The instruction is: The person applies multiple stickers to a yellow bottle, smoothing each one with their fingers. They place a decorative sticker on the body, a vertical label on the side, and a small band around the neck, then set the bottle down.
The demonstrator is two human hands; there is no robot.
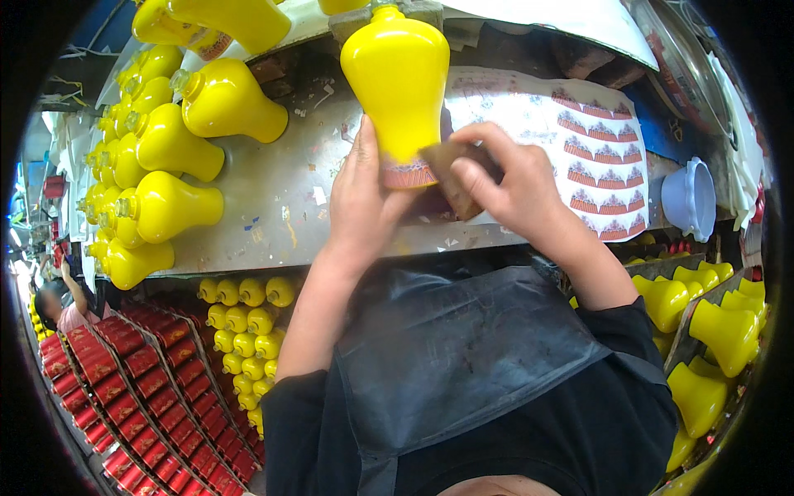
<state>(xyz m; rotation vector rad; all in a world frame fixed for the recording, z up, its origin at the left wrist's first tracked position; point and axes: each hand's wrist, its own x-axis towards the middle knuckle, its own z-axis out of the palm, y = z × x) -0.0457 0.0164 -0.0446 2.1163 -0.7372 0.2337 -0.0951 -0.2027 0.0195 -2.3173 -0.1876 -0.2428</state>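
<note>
A glossy yellow vase-shaped bottle [395,83] lies in front of me, its neck pointing away and its base toward me. Around the base runs a patterned decal band [407,174] in reddish and purple tones. My left hand [361,198] grips the bottle's lower end from the left, thumb along its side. In my right hand [517,178] is a flat brown pad or scraper [465,178], slightly blurred, its edge against the decal on the right side. I cannot tell what the pad is made of. The bottle's neck reaches a grey support [426,10] at the top.
A white sheet of decals [602,155] lies right of the bottle on the scrap-strewn metal table [273,215]. Yellow bottles [178,207] line the left side; more [724,335] stand at right. A lavender bucket [689,198] is far right. Red cylinders [141,388] fill racks lower left, near another person [78,310].
</note>
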